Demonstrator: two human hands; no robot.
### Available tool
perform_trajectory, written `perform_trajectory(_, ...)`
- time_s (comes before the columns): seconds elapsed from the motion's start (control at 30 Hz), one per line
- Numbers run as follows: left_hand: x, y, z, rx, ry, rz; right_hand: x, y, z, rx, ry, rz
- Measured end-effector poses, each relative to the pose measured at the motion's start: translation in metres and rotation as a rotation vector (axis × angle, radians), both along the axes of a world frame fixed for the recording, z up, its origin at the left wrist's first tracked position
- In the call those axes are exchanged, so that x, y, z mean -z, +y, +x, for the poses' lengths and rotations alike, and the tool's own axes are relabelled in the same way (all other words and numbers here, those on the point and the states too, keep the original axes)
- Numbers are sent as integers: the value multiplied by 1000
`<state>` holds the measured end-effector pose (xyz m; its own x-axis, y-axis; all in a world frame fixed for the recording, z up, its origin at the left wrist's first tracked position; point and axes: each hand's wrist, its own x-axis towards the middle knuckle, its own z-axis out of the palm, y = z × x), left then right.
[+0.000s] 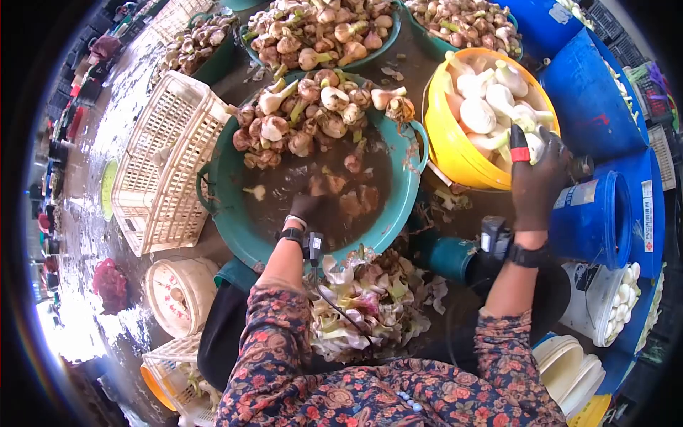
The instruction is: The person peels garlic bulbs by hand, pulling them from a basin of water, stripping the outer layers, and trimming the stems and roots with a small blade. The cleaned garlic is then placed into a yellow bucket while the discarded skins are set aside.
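Observation:
My left hand [309, 210], in a dark glove, dips into the murky water of a large green basin [231, 220]. Its fingers are under the water or blurred, so their grip does not show. Unpeeled garlic bulbs [302, 139] are heaped at the basin's far side, and a few loose bits float near the hand. Over the near right rim of a yellow bucket [437, 107], my gloved right hand [537, 174] is closed around a white garlic bulb [533, 148], partly hidden by the fingers. Peeled white garlic bulbs [480, 114] fill this bucket. A red band circles a right-hand finger.
Peeled garlic skins [370, 306] lie piled before my lap. White plastic crates [167, 160] and a white bucket [181, 295] stand at left. More garlic fills tubs [320, 32] at the back. On the right are a blue bucket [594, 217] and a white container [594, 302] of garlic.

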<state>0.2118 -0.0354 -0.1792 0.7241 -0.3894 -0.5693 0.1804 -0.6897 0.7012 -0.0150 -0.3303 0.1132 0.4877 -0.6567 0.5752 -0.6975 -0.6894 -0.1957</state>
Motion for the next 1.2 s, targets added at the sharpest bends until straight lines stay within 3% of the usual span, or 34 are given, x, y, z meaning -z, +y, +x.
perform_trajectory(0.07,-18,-8,-22,-174,342,-409,-4,39,13,-98,-369,-111)
perform_trajectory(0.13,-68,-13,-57,-92,275,-602,26,81,14,-243,-332,716)
perform_trajectory(0.17,-101,-15,-74,-23,252,-669,53,98,22,-512,-400,709)
perform_trajectory(0.2,-103,-14,-88,24,225,-795,73,115,23,-384,-86,825)
perform_trajectory(0.27,-141,-14,-114,107,114,-750,114,145,20,-355,118,904)
perform_trajectory(0.33,-160,-7,-129,311,-293,-555,116,159,13,-351,96,944)
perform_trajectory(0.4,-180,-1,-137,365,-440,-559,116,170,3,-348,80,999)
perform_trajectory(0.53,-186,9,-145,387,-369,-514,109,170,-15,-453,131,913)
perform_trajectory(0.6,-203,12,-149,356,83,-526,110,167,-29,-568,-36,1125)
perform_trajectory(0.63,-215,16,-150,365,153,-540,111,166,-36,-629,-183,1363)
perform_trajectory(0.67,-216,20,-155,368,149,-539,113,167,-42,-630,-188,1361)
perform_trajectory(0.73,-215,27,-166,146,332,-724,112,169,-53,-534,-546,1750)
perform_trajectory(0.8,-210,25,-181,95,284,-807,107,173,-62,-445,-410,1885)
perform_trajectory(0.87,-209,21,-197,54,280,-819,95,187,-69,-456,-612,2355)
perform_trajectory(0.9,-205,20,-201,122,207,-777,88,189,-73,-439,-574,2494)
perform_trajectory(0.93,-196,23,-205,251,-58,-735,96,189,-74,-438,-571,2495)
perform_trajectory(1.0,-203,24,-210,232,-718,-537,118,189,-73,-587,-685,2331)
perform_trajectory(1.03,-207,27,-206,232,-718,-530,82,186,-78,-378,-508,2366)
perform_trajectory(1.07,-211,32,-199,398,-797,-495,102,183,-82,-378,-509,2372)
perform_trajectory(1.1,-213,36,-196,563,-872,-459,135,179,-85,-634,-378,2196)
perform_trajectory(1.13,-212,38,-197,561,-872,-456,154,178,-86,-866,-248,1995)
perform_trajectory(1.17,-209,39,-198,590,-805,-432,119,184,-82,-515,-274,2211)
perform_trajectory(1.2,-207,41,-199,621,-736,-408,113,183,-82,-514,-274,2214)
